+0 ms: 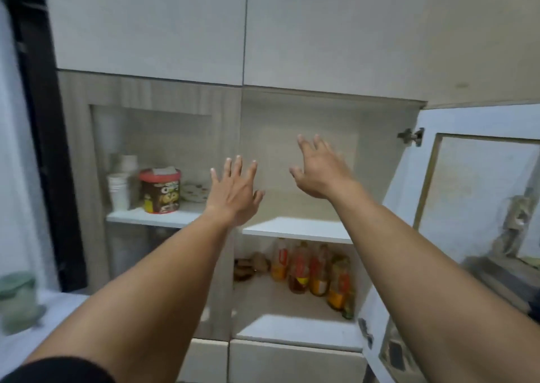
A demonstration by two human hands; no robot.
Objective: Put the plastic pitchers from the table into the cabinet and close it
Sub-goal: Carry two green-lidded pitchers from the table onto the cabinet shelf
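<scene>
The cabinet [292,230] stands in front of me with its right door [467,195] swung open to the right. Its upper right shelf holds nothing. My left hand [233,192] is raised before the divider between the two halves, fingers spread and holding nothing. My right hand [318,169] reaches into the upper right compartment, also spread and holding nothing. A green plastic pitcher [17,300] stands at the far left on a white table [58,309], blurred.
Behind the closed glass left door [152,163] are stacked white cups [118,189], a red-lidded snack tub [160,191] and a plate. Several bottles [315,271] fill the lower right shelf. Closed white doors sit above. A dark frame runs down the left.
</scene>
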